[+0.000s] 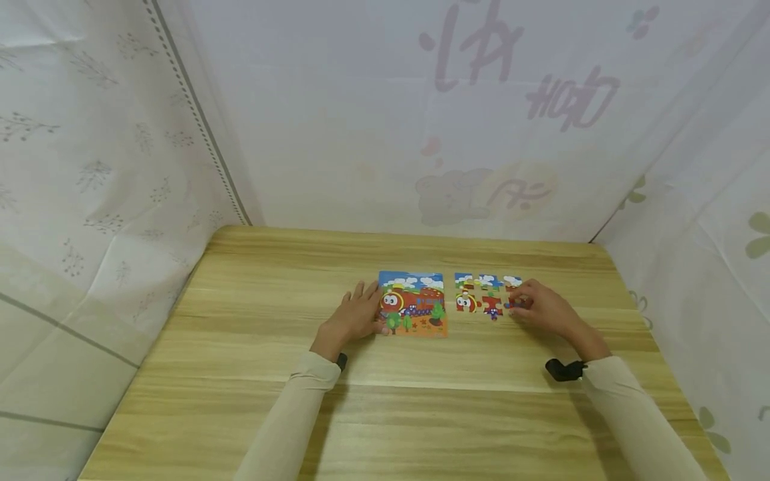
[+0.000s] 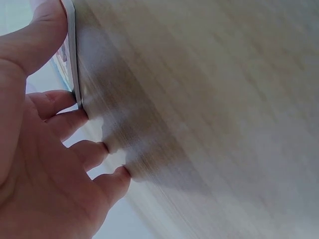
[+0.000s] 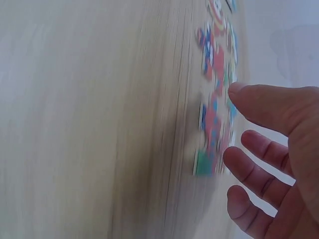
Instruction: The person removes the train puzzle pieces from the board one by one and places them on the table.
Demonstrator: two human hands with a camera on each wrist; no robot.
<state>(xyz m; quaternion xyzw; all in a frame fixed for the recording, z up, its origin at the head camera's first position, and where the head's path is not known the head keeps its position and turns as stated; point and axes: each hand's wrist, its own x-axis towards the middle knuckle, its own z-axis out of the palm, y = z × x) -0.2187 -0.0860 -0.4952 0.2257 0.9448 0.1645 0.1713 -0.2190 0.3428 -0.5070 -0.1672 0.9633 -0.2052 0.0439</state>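
My left hand (image 1: 355,315) lies along the left side of a picture card (image 1: 415,307) showing a red cartoon train. In the left wrist view, its thumb and near fingertips touch the card's edge (image 2: 72,50), while the other fingers (image 2: 114,186) rest on the tabletop. To the right of the card, my right hand (image 1: 549,308) holds a red and blue puzzle piece (image 3: 212,117) low at the table, thumb and index finger around it. Beside that piece sit a red train piece (image 1: 492,305) and an eyes piece (image 1: 465,302), below a row of sky pieces (image 1: 486,279).
The wooden table (image 1: 385,414) has a white printed curtain (image 1: 337,120) hanging behind it and more cloth at both sides. A black wrist device (image 1: 564,369) sticks out from the right cuff.
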